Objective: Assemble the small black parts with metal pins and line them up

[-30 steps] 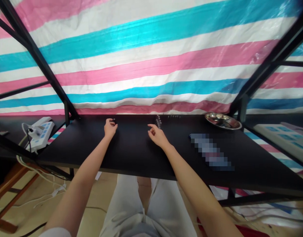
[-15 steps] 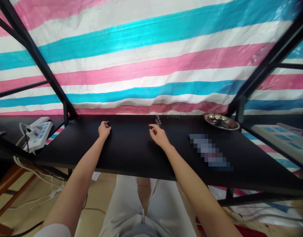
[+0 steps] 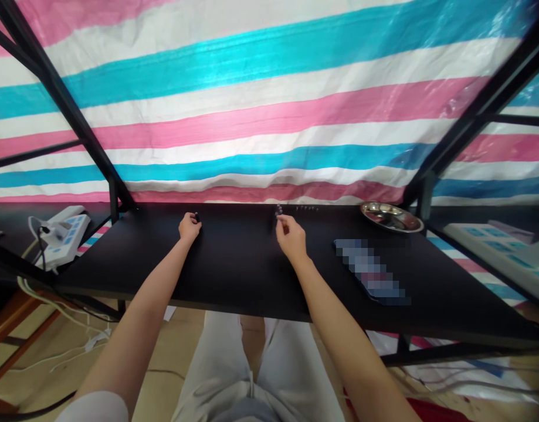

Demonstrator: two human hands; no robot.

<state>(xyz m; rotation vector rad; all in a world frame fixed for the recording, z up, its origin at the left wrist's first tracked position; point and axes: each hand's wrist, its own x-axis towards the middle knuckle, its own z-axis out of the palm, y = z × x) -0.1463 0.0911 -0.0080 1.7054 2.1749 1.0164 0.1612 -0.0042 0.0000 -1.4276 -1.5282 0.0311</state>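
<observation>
On the left half of the black table [image 3: 234, 264], my left hand [image 3: 189, 227] is closed around a small black object [image 3: 197, 217], whose kind does not show. My right hand [image 3: 292, 234] is further right, thumb and forefinger brought together in a pinch. Its fingertips are at the near end of a short row of small, shiny, clear pieces [image 3: 278, 208] near the table's back edge. Whether a piece is between the fingertips is too small to make out. Several more tiny pale pieces [image 3: 307, 208] lie in a line to the right of that row.
A round shiny metal dish [image 3: 392, 217] stands at the back right. Nearer me lies a long blurred-out item [image 3: 371, 272]. White power strips [image 3: 69, 237] with cables are at the left. A striped plastic sheet [image 3: 269, 129] hangs behind the table, between black metal posts [image 3: 82, 132].
My right hand has moved a little to the right, to the row of clear pieces, and its fingers have closed into a pinch. My left hand has barely shifted, still holding the black object.
</observation>
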